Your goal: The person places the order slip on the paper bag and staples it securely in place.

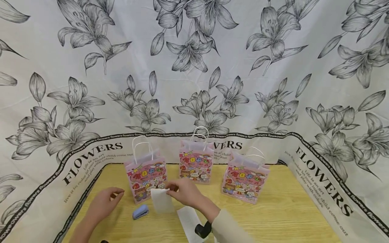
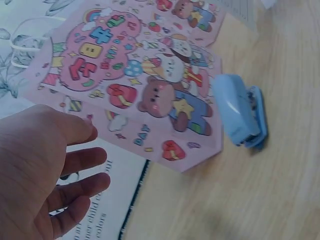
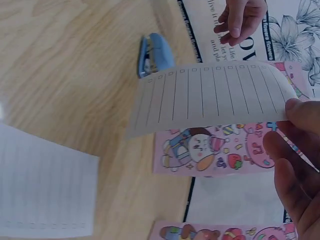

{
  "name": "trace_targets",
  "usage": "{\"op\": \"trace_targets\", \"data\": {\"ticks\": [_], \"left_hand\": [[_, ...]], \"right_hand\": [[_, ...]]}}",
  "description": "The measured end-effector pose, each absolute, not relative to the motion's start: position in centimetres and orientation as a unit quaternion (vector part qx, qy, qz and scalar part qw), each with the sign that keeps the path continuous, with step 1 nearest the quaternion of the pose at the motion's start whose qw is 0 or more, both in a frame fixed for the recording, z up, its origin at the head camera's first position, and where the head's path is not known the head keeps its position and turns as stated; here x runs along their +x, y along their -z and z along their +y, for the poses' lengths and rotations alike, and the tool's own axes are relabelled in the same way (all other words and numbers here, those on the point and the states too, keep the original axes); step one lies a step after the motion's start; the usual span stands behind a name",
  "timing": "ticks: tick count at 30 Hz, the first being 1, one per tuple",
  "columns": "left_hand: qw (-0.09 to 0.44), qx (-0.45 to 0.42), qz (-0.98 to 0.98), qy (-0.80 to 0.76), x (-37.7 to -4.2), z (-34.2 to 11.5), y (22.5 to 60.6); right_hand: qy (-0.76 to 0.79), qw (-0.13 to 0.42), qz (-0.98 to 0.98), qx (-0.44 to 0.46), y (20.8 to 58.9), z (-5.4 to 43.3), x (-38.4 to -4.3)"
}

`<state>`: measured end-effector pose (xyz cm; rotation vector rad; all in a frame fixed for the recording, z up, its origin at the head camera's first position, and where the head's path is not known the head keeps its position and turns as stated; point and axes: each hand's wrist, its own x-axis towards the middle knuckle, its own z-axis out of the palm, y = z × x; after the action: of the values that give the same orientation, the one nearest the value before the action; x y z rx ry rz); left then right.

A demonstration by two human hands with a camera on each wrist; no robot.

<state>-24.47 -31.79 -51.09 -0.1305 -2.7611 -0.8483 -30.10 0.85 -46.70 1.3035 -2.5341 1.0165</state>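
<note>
My right hand (image 1: 183, 193) pinches a small lined sheet of paper (image 3: 210, 95) by its edge, with thumb and fingers. In the head view the sheet hangs in front of the left pink gift bag (image 1: 149, 179). Off to that bag's left, my left hand (image 1: 103, 204) is held with loosely bent fingers and nothing in them; the left wrist view shows the fingers (image 2: 82, 187) apart. A blue stapler (image 1: 140, 212) lies on the table between the two hands, also seen beside the bag in the left wrist view.
Two more pink cartoon gift bags stand behind and to the right, one in the middle (image 1: 196, 165) and one at right (image 1: 245, 180). More lined paper (image 1: 189, 221) lies on the wooden table (image 1: 282, 209) under the right forearm. A flower-print cloth (image 1: 194, 84) hangs around the table.
</note>
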Motion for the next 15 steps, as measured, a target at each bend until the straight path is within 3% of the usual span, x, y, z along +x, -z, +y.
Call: {"op": "trace_targets", "data": {"ticks": [9, 15], "left_hand": [[0.275, -0.095, -0.924, 0.25, -24.9, -31.5, 47.4], [0.311, -0.11, -0.91, 0.251, -25.9, -31.1, 45.9]], "right_hand": [[-0.35, 0.066, -0.824, 0.441, 43.6, -0.2, -32.0], [-0.357, 0.059, -0.828, 0.428, 42.8, -1.3, -33.3]]}}
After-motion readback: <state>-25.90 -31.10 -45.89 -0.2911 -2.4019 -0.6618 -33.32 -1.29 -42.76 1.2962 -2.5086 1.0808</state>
